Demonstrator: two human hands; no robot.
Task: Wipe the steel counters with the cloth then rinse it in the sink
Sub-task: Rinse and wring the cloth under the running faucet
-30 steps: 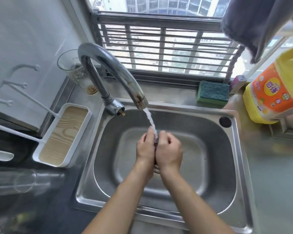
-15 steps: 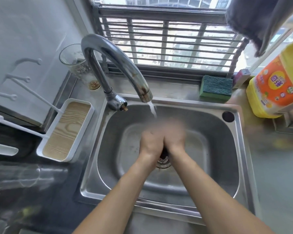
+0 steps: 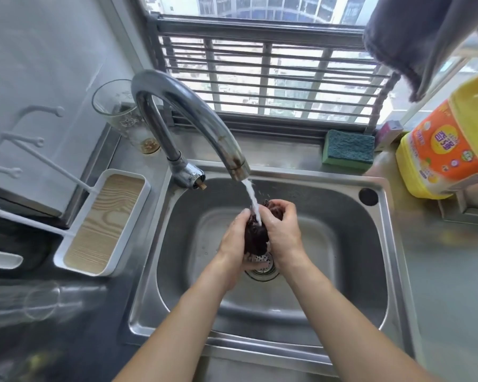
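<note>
A dark, wet cloth is bunched between both hands over the steel sink. My left hand grips its left side and my right hand curls round its right side and top. Water streams from the curved steel tap straight onto the cloth. The drain strainer shows just below the hands. Steel counter runs to the right of the sink.
A green sponge and a yellow detergent jug stand at the back right. A drinking glass is behind the tap. A white tray with wood-grain base sits left of the sink. A grey towel hangs top right.
The hands have parted slightly and lifted toward the tap, showing more of the dark cloth under the stream. Half a second ago they were pressed together and blurred lower in the sink.
</note>
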